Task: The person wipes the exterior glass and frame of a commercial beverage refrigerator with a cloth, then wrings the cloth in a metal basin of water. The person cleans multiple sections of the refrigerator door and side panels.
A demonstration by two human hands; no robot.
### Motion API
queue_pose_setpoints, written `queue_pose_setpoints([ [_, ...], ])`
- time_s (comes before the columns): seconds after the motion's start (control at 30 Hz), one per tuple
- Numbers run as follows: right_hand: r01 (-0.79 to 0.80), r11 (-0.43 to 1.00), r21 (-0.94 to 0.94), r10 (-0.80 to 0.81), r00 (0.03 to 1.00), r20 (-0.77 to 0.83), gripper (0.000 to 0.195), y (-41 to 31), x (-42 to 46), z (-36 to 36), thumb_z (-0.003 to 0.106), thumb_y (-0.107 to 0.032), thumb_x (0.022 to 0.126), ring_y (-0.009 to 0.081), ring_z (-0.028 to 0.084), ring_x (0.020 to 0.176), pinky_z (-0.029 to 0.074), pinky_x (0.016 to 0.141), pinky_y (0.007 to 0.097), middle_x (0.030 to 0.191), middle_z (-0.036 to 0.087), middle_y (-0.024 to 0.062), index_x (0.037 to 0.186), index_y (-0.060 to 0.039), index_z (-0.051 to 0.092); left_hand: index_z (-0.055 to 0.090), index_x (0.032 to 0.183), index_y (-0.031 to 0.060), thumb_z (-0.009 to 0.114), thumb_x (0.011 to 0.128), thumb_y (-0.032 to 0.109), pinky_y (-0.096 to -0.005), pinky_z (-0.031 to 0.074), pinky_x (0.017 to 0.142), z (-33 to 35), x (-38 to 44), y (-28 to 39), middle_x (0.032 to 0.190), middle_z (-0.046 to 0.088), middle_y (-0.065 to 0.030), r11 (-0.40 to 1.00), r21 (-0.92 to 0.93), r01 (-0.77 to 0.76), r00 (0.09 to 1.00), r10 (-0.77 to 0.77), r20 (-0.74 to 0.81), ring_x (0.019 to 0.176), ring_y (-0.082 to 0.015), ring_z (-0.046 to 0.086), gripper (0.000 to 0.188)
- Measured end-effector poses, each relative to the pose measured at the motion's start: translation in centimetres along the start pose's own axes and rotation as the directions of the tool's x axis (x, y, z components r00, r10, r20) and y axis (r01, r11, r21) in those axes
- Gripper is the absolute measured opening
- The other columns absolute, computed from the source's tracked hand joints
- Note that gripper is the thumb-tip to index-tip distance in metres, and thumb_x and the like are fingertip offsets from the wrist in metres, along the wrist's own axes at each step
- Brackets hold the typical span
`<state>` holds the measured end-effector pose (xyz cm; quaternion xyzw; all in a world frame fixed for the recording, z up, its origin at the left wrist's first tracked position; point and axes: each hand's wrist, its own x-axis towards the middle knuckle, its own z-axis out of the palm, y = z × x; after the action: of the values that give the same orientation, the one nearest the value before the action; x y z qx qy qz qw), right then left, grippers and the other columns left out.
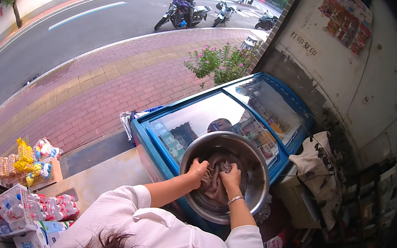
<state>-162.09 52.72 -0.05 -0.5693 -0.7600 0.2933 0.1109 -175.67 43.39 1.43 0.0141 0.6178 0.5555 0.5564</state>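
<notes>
A wet brownish cloth [214, 186] lies bunched inside a round stainless steel basin [263, 170]. My left hand [197, 173] grips the cloth's left side, fingers curled into the folds. On the right side, my right hand [231, 178] clutches another part of it, with a bracelet at the wrist. Some water seems to sit in the bottom of the basin around the cloth. Beneath the basin is a blue chest freezer [159, 137] with sliding glass lids, and packaged goods show through the glass. The basin hides part of the near lid.
A white cloth [311, 154] drapes over a box at the freezer's right. Bottles [56, 207] in packs and a rack of snacks and eggs [24, 165] stand at lower left. Beyond the freezer are a flowering shrub [218, 62], brick pavement and a person on a motorcycle [186, 7].
</notes>
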Motion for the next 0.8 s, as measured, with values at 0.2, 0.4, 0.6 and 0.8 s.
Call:
queue_pose_setpoints([
  [0.2,-0.185,0.42,0.889,-0.159,0.949,0.272,0.037,-7.3,-4.6,-3.8,0.066,0.005,0.077,0.0165,0.063,0.088,0.056,0.076,0.0294,0.1,0.061,0.0069,0.108,-0.0069,0.051,0.047,0.127,0.0197,0.036,0.089,0.047,-0.0577,0.04,0.085,0.9,-4.4,4.3,0.128,0.052,-0.0141,0.926,-0.214,0.31,0.939,-0.263,0.221,0.109,-0.0319,0.054,0.049],
  [0.4,-0.104,0.335,0.937,-0.231,0.955,0.188,0.022,-11.7,-8.1,-5.6,0.073,-0.011,0.08,0.0067,0.058,0.073,0.049,0.062,0.0215,0.085,0.06,-0.0005,0.09,-0.0099,0.054,0.06,0.098,0.0094,0.035,0.093,0.045,-0.0422,0.048,0.083,1.0,0.2,3.9,0.096,0.065,-0.0119,0.855,-0.297,0.424,0.756,-0.155,0.636,0.09,-0.028,0.063,0.044],
  [0.6,0.189,0.52,0.833,-0.134,0.981,-0.139,0.016,-11.6,-7.5,-3.2,0.066,-0.014,0.085,0.0045,0.052,0.067,0.044,0.059,0.022,0.073,0.056,-0.003,0.077,-0.0092,0.053,0.059,0.094,0.0081,0.04,0.095,0.036,-0.0392,0.049,0.08,2.5,1.3,2.1,0.09,0.064,-0.0104,0.882,-0.414,0.225,0.738,0.123,0.664,0.087,-0.0244,0.062,0.033],
  [0.8,0.351,0.854,0.383,-0.168,0.884,-0.436,0.025,-9.5,-5.4,-1.9,0.066,-0.026,0.082,0.0315,0.061,0.071,0.048,0.063,0.04,0.075,0.06,0.0154,0.082,-0.0042,0.054,0.059,0.098,0.0068,0.04,0.097,0.028,-0.035,0.05,0.077,3.6,-3.4,3.2,0.094,0.063,-0.0084,0.956,-0.293,0.019,0.889,0.118,0.442,0.087,-0.0206,0.062,0.028],
])
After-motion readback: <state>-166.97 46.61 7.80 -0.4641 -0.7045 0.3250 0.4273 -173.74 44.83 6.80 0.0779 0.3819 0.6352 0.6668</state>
